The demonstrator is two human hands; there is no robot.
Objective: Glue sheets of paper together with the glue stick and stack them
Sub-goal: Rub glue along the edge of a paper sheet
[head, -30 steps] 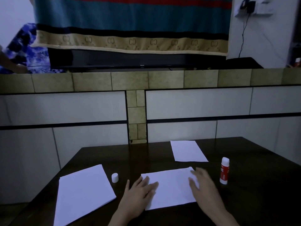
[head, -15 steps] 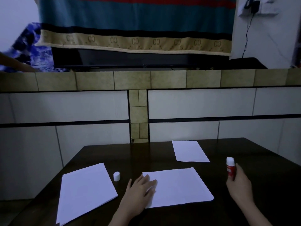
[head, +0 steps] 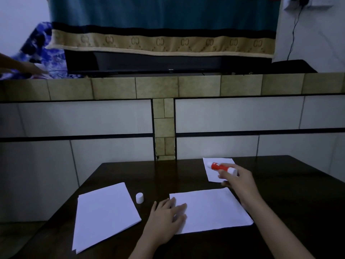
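Dark wood makes up the bench (head: 186, 174), which carries three lots of white paper. A stack (head: 104, 215) lies near the left edge, its sheets slightly fanned at the near corner. A single sheet (head: 211, 210) lies in the middle toward the near edge, and a smaller sheet (head: 210, 172) lies beyond it toward the far edge. The left hand (head: 164, 221) rests flat on the middle sheet's left edge, fingers straight and spread. The right hand (head: 237, 178) is raised over the far sheet and grips the glue stick (head: 221, 167), which lies nearly level, its open white end pointing left and its red body between fingers and thumb. The white cap (head: 139, 197) stands upright on the bench between the stack and the middle sheet, touching neither.
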